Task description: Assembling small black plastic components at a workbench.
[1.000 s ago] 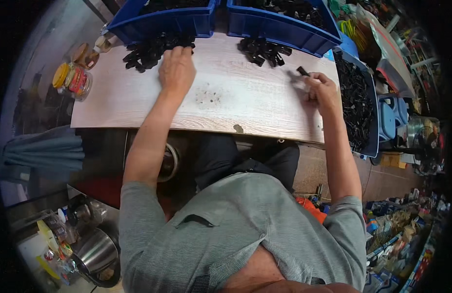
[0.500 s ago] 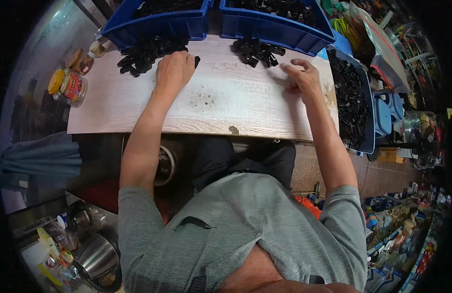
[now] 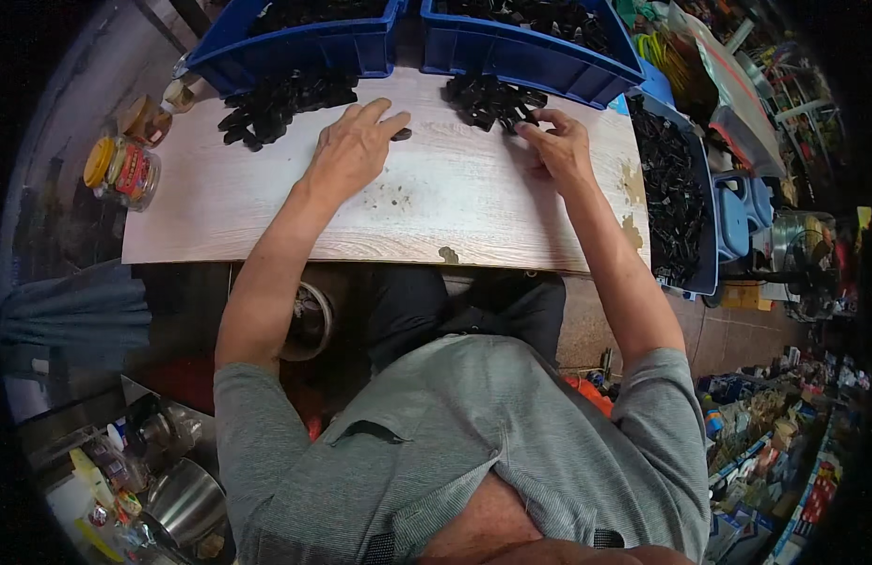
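Note:
My left hand is over the table with its fingers apart. A small black piece lies by its thumb tip; I cannot tell whether they touch. My right hand is at the near right edge of the right pile of black plastic parts, thumb and forefinger closed around one part there. Its other fingers are curled underneath, mostly hidden. To the left of my left hand sits another pile of similar black parts. The parts' exact kind is too small to make out.
Two blue bins of black parts stand along the table's far edge. A third blue bin is beside the right edge. At the left are a yellow-lidded jar and smaller jars. Dark crumbs dot the pale tabletop.
My left hand has moved right and slightly nearer, and its fingers have spread from a closed grip. My right hand has moved left to the right pile, its thumb and forefinger closing there.

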Demonstrator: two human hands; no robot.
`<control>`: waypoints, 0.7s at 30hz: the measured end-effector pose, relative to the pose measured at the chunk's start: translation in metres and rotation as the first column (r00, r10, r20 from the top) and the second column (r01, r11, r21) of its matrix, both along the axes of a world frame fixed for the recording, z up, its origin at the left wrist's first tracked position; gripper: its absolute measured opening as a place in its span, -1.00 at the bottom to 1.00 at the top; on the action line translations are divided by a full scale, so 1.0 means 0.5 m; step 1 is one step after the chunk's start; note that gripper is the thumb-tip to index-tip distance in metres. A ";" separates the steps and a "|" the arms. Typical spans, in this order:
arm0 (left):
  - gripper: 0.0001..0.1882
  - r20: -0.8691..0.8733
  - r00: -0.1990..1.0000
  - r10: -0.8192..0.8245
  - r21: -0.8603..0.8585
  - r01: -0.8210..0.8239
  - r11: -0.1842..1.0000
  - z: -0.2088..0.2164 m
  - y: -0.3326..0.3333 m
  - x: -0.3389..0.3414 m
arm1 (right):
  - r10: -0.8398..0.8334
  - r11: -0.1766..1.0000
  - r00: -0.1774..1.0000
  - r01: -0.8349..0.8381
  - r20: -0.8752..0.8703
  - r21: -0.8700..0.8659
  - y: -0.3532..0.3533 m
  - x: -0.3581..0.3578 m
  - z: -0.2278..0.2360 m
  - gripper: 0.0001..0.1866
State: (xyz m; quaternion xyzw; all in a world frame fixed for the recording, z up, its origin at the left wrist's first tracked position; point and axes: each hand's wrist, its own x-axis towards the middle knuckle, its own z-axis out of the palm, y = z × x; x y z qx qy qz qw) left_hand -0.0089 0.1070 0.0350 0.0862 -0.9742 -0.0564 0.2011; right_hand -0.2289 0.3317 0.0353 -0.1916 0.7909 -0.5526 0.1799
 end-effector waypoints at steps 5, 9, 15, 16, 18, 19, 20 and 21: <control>-0.68 0.002 0.999 -0.046 0.043 0.046 0.998 0.002 0.007 -0.009 | 0.045 0.999 0.992 -0.048 0.118 0.025 0.031 0.029 0.030 -0.60; -0.74 -0.120 0.990 -0.072 0.085 0.082 0.993 -0.022 0.008 -0.017 | 0.105 0.990 0.975 -0.120 0.195 0.068 0.052 0.053 0.042 -0.66; -0.81 -0.265 0.964 -0.011 0.112 0.042 0.993 -0.041 0.043 -0.022 | 0.241 0.966 0.944 -0.257 0.224 0.043 0.048 0.083 0.034 -0.72; -0.81 -0.263 0.965 -0.012 0.110 0.042 0.993 -0.038 0.046 -0.019 | 0.252 0.957 0.939 -0.278 0.233 0.084 0.043 0.087 0.035 -0.69; -0.81 -0.267 0.964 0.002 0.134 0.035 0.990 -0.031 0.053 -0.011 | 0.257 0.956 0.941 -0.281 0.221 0.086 0.037 0.098 0.033 -0.69; -0.81 -0.266 0.964 0.003 0.134 0.034 0.990 -0.028 0.061 -0.009 | 0.265 0.948 0.947 -0.290 0.183 0.127 0.034 0.101 0.032 -0.69; -0.81 -0.272 0.961 0.053 0.156 -0.010 0.988 -0.026 0.072 -0.009 | 0.275 0.940 0.950 -0.297 0.146 0.168 0.033 0.104 0.032 -0.69; -0.81 -0.277 0.955 0.102 0.180 -0.053 0.982 -0.025 0.078 -0.009 | 0.274 0.940 0.950 -0.297 0.147 0.168 0.033 0.105 0.034 -0.69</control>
